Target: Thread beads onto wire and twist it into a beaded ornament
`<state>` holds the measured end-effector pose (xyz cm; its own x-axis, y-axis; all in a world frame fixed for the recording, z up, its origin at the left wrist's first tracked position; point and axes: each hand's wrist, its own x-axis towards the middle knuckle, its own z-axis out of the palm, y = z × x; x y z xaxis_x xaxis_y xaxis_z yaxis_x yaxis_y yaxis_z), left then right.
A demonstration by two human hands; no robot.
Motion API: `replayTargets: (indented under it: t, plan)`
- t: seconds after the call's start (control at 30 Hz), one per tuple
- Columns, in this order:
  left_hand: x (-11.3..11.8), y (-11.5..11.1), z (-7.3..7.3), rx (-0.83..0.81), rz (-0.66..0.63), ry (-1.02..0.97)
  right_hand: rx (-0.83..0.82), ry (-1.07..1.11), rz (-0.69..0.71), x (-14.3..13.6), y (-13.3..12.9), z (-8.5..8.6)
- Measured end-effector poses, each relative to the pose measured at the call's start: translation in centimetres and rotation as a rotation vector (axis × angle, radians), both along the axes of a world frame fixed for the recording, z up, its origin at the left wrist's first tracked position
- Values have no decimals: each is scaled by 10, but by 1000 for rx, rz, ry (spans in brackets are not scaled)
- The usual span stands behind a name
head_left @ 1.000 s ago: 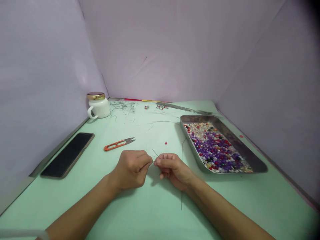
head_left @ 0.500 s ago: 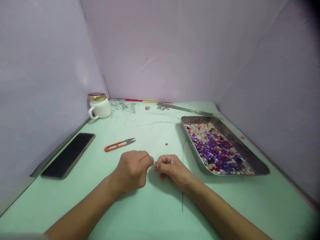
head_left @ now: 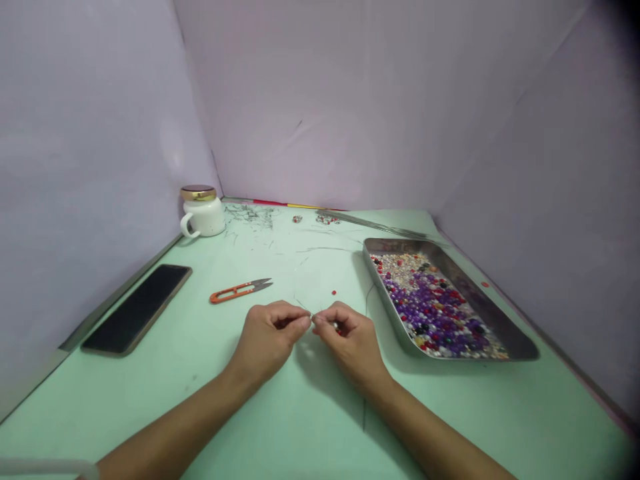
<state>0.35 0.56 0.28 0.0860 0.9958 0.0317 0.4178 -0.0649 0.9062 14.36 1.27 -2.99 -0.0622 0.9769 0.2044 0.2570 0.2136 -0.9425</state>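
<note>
My left hand (head_left: 270, 340) pinches a thin wire (head_left: 302, 305), whose free end sticks up past the fingertips. Close against it, my right hand (head_left: 355, 343) is also closed in a pinch on the wire. Something small and red, perhaps a bead (head_left: 339, 329), shows among the right fingers; the rest is hidden there. A loose red bead (head_left: 334, 293) lies on the table just beyond the hands. Orange thread snips (head_left: 240, 291) rest beyond my left hand. Another thin wire (head_left: 367, 303) runs along the table, partly under my right wrist.
On the right stands a metal tray (head_left: 523, 347) of mixed beads. A phone (head_left: 137, 310) lies at left, with a lidded white mug (head_left: 205, 217) behind it. Wire scraps (head_left: 253, 215), small beaded pieces (head_left: 327, 219) and a wire bundle (head_left: 375, 223) lie at the back.
My left hand has turned so its thumb and forefinger now face me, and a wire end shows above the fingertips. The right hand has rolled over slightly. The view has shifted a little.
</note>
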Motion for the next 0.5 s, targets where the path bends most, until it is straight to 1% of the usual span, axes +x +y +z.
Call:
replayTargets:
  t: [0.03, 0.07, 0.13, 0.17, 0.2, 0.23, 0.27, 0.3, 0.33, 0.37, 0.4, 0.43, 0.5]
  plan:
    - [1, -1, -1, 32, 15, 24, 73, -57, -1, 1, 0, -1]
    - [1, -2, -3, 113, 40, 60, 146, -108, 3, 2, 0, -1]
    - [-2, -1, -8, 378, 94, 132, 270, -191, 24, 4, 0, -2]
    - [-4, 0, -11, 518, 98, 157, 320, -224, 38, 5, 0, -3]
    - [-8, 2, -13, 632, 66, 174, 362, -253, 54, 6, 1, -3]
    - [-12, 5, -14, 696, -5, 193, 397, -279, 72, 8, 1, -3]
    - [-17, 9, -14, 723, -110, 214, 429, -302, 94, 9, 1, -2]
    - [-23, 12, -12, 714, -230, 238, 459, -324, 119, 10, 1, -2]
    - [-28, 15, -8, 684, -316, 260, 488, -344, 146, 11, 1, -1]
    - [-33, 18, -3, 647, -342, 265, 513, -364, 174, 12, 1, -1]
    - [-37, 20, 3, 587, -318, 252, 534, -382, 199, 12, 1, 0]
    - [-40, 20, 9, 518, -265, 226, 548, -397, 218, 12, 1, 0]
    - [-42, 20, 19, 324, -264, 204, 559, -419, 242, 12, 1, -1]
